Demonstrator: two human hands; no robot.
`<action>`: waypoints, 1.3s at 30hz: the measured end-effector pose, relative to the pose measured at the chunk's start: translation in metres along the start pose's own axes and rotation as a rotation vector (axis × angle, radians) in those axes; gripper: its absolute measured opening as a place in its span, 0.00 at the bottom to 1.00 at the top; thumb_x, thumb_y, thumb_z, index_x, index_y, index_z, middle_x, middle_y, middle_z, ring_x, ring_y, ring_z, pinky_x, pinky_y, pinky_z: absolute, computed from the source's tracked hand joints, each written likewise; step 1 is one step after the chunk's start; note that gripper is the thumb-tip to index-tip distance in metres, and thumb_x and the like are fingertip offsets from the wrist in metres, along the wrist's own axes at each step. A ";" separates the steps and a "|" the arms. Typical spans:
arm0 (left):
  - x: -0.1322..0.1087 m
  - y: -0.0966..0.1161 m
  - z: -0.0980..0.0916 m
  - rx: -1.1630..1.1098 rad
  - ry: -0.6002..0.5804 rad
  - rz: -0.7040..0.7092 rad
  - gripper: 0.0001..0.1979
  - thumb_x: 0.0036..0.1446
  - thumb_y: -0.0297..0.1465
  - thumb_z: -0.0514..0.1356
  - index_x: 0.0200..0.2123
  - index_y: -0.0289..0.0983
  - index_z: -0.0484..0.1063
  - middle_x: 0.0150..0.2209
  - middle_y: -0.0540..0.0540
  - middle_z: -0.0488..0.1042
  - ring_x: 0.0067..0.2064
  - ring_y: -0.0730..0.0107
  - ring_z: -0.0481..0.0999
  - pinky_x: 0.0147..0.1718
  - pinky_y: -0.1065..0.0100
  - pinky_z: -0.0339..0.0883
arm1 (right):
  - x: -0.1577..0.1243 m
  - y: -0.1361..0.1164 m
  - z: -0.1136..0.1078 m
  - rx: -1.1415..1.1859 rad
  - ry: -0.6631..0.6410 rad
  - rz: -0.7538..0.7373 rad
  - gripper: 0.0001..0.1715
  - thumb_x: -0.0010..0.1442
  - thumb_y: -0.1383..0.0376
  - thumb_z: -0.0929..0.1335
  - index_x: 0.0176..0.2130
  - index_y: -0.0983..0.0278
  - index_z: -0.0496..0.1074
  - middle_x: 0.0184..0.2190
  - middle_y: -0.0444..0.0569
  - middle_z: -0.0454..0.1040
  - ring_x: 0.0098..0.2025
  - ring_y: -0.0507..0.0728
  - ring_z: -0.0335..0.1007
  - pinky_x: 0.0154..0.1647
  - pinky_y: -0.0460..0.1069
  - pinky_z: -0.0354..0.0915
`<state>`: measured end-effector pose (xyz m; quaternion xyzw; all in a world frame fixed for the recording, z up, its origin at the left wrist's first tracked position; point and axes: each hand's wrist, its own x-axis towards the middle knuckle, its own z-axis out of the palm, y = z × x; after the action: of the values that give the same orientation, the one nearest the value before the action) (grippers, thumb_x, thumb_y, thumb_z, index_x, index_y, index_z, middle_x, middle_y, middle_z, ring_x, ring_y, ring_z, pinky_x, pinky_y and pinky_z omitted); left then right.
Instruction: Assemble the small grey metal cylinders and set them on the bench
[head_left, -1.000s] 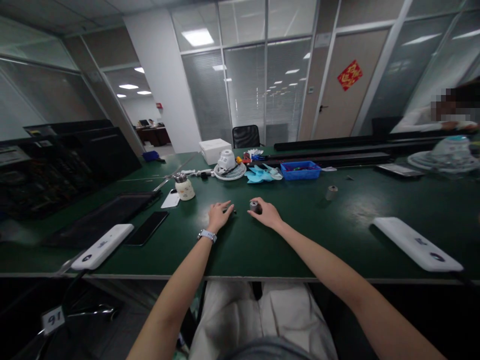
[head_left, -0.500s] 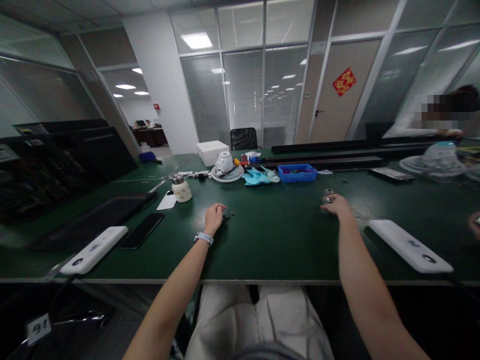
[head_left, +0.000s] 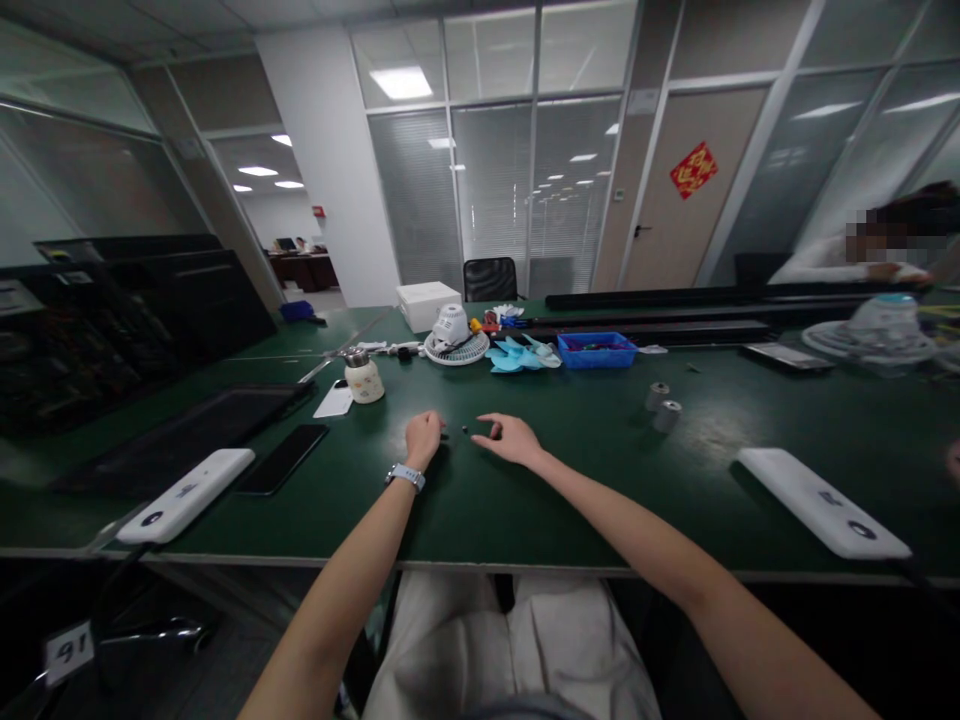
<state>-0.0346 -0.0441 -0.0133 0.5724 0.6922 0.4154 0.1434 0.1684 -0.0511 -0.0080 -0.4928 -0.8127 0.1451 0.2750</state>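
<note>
Tiny dark part (head_left: 465, 430), loose, on green table (head_left: 585, 470)

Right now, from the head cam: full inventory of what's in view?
table: 1, green, spans the view
flat devices: 2, white, near edge, left and right
phone: 1, black, by the left device
tray: 1, black, far left
bottle: 1, cream, left of centre
card: 1, white, beside the bottle
fan: 1, white, back centre
fan blades: count unclear, light blue, right of fan
bin: 1, blue, right of blades
box: 1, white, behind fan
cylinders: 2, grey, right of centre
co-worker: 1, white sleeve, far right
small part: 1, dark, between the hands
left hand: curled, on table
right hand: open, by the small part
</note>
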 end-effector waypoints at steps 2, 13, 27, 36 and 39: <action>0.000 0.001 0.000 0.012 -0.004 -0.008 0.17 0.52 0.31 0.46 0.20 0.37 0.71 0.26 0.43 0.76 0.32 0.62 0.74 0.31 0.67 0.61 | 0.008 -0.007 0.018 -0.062 -0.008 0.002 0.29 0.53 0.43 0.66 0.49 0.54 0.74 0.31 0.46 0.73 0.32 0.54 0.68 0.33 0.47 0.62; -0.002 0.001 0.000 0.061 -0.034 0.005 0.18 0.53 0.32 0.45 0.22 0.35 0.73 0.26 0.42 0.76 0.32 0.63 0.73 0.28 0.68 0.59 | 0.000 -0.005 -0.004 -0.165 0.065 -0.045 0.17 0.60 0.51 0.65 0.40 0.55 0.78 0.33 0.47 0.73 0.34 0.53 0.68 0.34 0.48 0.60; -0.001 0.004 0.001 0.173 -0.090 -0.029 0.19 0.54 0.30 0.45 0.26 0.33 0.76 0.29 0.41 0.78 0.32 0.64 0.74 0.28 0.70 0.58 | -0.111 0.187 -0.193 -0.291 0.640 0.585 0.19 0.56 0.56 0.68 0.40 0.66 0.80 0.36 0.61 0.77 0.31 0.60 0.68 0.30 0.52 0.57; -0.003 0.007 -0.001 0.254 -0.123 -0.015 0.20 0.55 0.30 0.45 0.27 0.33 0.77 0.30 0.40 0.78 0.32 0.64 0.73 0.28 0.70 0.59 | -0.105 0.179 -0.186 -0.319 0.535 0.671 0.17 0.54 0.56 0.69 0.40 0.61 0.80 0.34 0.53 0.78 0.31 0.58 0.70 0.30 0.50 0.60; -0.003 0.007 -0.001 0.251 -0.117 -0.013 0.20 0.55 0.30 0.45 0.27 0.33 0.77 0.30 0.40 0.78 0.32 0.64 0.74 0.28 0.70 0.59 | -0.106 0.177 -0.186 -0.338 0.601 0.657 0.19 0.56 0.55 0.67 0.42 0.61 0.79 0.35 0.53 0.78 0.32 0.58 0.71 0.31 0.50 0.62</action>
<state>-0.0292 -0.0469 -0.0082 0.6044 0.7330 0.2906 0.1136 0.4442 -0.0673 0.0200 -0.7817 -0.5103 -0.0589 0.3537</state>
